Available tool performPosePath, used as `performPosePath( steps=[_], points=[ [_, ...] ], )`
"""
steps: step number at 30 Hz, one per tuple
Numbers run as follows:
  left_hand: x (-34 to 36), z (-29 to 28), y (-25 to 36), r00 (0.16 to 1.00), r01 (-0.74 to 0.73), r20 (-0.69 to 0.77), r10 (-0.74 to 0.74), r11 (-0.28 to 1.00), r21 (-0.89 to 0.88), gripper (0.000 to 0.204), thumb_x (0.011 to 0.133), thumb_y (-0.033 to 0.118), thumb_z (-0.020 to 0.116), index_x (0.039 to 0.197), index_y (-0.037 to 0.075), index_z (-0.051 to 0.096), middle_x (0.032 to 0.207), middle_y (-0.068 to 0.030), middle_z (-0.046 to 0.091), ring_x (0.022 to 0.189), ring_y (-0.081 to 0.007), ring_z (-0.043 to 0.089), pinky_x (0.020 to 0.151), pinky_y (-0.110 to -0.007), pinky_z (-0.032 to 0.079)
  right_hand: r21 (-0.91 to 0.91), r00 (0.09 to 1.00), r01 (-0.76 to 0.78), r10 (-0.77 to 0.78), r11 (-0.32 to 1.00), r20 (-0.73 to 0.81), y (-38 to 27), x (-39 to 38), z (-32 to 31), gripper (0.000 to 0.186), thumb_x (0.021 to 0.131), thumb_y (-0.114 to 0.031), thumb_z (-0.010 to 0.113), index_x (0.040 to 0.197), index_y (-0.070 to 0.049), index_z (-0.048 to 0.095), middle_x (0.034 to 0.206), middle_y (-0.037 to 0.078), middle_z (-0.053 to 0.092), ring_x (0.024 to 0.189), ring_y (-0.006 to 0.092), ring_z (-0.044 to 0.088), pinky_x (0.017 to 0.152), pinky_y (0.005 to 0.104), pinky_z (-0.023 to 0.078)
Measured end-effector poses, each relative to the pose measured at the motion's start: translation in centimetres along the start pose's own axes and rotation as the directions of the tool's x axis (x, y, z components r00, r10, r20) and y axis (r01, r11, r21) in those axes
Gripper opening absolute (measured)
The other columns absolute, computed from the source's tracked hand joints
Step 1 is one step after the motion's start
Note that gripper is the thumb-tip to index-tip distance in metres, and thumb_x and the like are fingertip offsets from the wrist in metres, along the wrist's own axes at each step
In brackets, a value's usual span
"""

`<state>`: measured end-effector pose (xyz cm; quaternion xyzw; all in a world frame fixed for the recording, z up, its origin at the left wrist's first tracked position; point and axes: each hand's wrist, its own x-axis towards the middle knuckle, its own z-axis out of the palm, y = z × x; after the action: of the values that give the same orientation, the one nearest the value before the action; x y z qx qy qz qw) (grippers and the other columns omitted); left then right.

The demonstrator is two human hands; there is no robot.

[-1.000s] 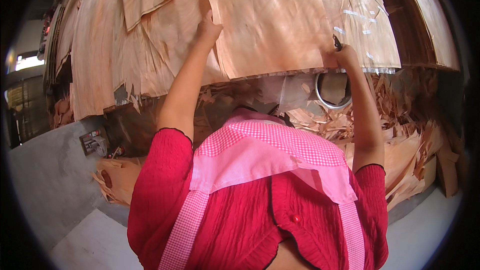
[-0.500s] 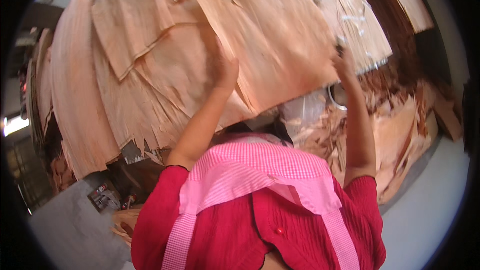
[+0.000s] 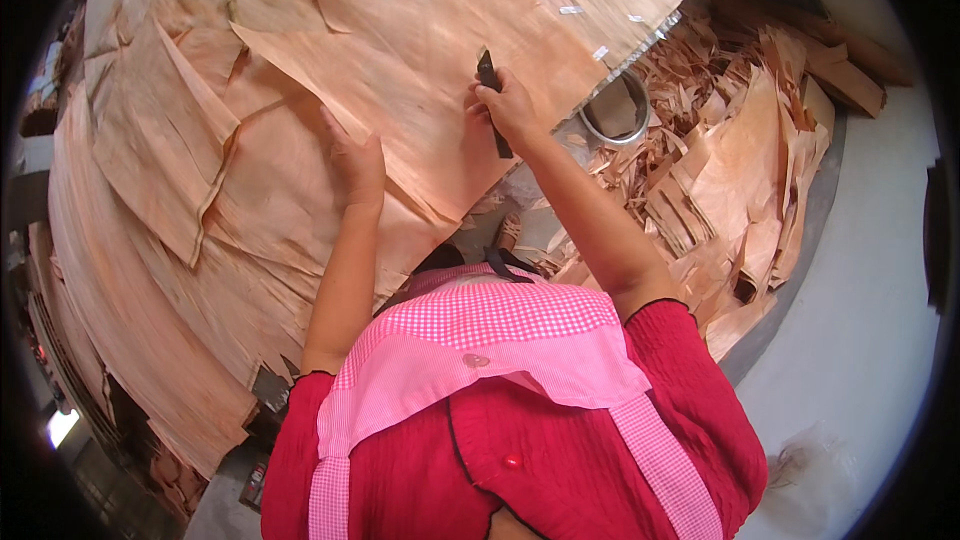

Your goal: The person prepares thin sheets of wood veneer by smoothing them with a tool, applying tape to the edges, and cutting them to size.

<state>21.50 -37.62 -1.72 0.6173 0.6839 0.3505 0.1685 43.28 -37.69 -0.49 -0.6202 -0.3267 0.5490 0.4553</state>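
My left hand (image 3: 355, 165) rests at the raised edge of a thin, peach-coloured wood veneer sheet (image 3: 420, 60), its visible fingers stretched out and apart. Closed around a flat black blade-like tool (image 3: 485, 75), my right hand (image 3: 505, 105) sits over that same sheet, near its middle. More veneer layers (image 3: 150, 140) lie creased and torn to the left, under and beside the top sheet. Strips of white tape (image 3: 570, 10) mark the pale sheet at the upper right.
A round metal container (image 3: 630, 135) stands below the stack's right edge, among heaped veneer scraps (image 3: 730, 180). A pale grey floor (image 3: 850, 290) borders the heap at the right, with a crumpled clear plastic bag (image 3: 805, 480). A shod foot (image 3: 508, 230) shows below the stack.
The view has swung, so the stack appears tilted and more scraps show at right. My right hand has moved leftward over the sheet with the tool; my left hand appears lower along the edge.
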Motion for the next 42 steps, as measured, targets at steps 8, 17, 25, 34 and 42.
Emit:
performPosePath(
  steps=[8,17,25,34,42],
  points=[
    [0.2,-1.1,2.2,0.951,0.260,0.163,-0.262,0.965,0.033,0.085,0.070,0.003,0.061,0.138,0.006,0.009,0.130,-0.0270,0.036,0.114,-0.0396,0.042,0.093,-0.040,0.038,0.286,0.989,-0.140,0.121,0.948,0.080,1.1,0.4,-1.8,0.019,0.083,-0.007,0.049,0.101,-0.003,0.045,0.089,0.011,0.059,0.065,0.0163,0.060,0.051,0.0260,0.048],
    [-0.4,-0.4,1.1,0.990,0.062,0.123,-0.064,0.998,0.021,0.078,0.068,0.000,0.059,0.136,0.013,0.023,0.119,-0.0229,0.047,0.103,-0.0385,0.050,0.085,-0.041,0.043,0.241,0.993,-0.070,0.045,0.968,0.107,1.0,1.1,-2.6,0.019,0.083,-0.006,0.050,0.100,-0.001,0.047,0.086,0.013,0.061,0.061,0.0173,0.061,0.052,0.0252,0.047],
    [-0.6,0.6,-2.8,0.997,-0.062,-0.046,0.060,0.998,-0.033,0.047,0.067,0.006,0.062,0.114,0.011,0.054,0.102,-0.0165,0.054,0.091,-0.0336,0.054,0.080,-0.038,0.046,0.320,0.989,-0.122,0.089,0.940,0.115,2.1,1.5,-1.4,0.014,0.082,-0.007,0.054,0.093,-0.007,0.046,0.080,0.007,0.058,0.063,0.0144,0.059,0.045,0.0233,0.047],
    [-0.5,-0.5,8.8,0.864,-0.499,-0.116,0.490,0.864,-0.065,0.036,0.079,0.010,0.050,0.115,0.003,0.051,0.102,-0.0146,0.057,0.088,-0.0281,0.059,0.071,-0.034,0.049,0.399,0.971,-0.200,0.125,0.895,0.204,1.7,1.3,-2.4,0.018,0.083,-0.003,0.049,0.100,-0.006,0.046,0.083,0.010,0.058,0.066,0.0194,0.059,0.048,0.0263,0.048],
    [-1.1,-3.1,3.9,0.999,0.020,-0.024,-0.021,1.000,-0.013,0.047,0.073,0.010,0.057,0.118,0.001,0.046,0.122,-0.0189,0.046,0.108,-0.0343,0.046,0.088,-0.041,0.039,0.546,0.926,-0.280,0.073,0.790,0.370,1.2,1.1,-2.1,0.017,0.083,0.000,0.047,0.098,-0.009,0.045,0.079,0.005,0.048,0.067,0.0171,0.047,0.048,0.0251,0.040]
  ],
)
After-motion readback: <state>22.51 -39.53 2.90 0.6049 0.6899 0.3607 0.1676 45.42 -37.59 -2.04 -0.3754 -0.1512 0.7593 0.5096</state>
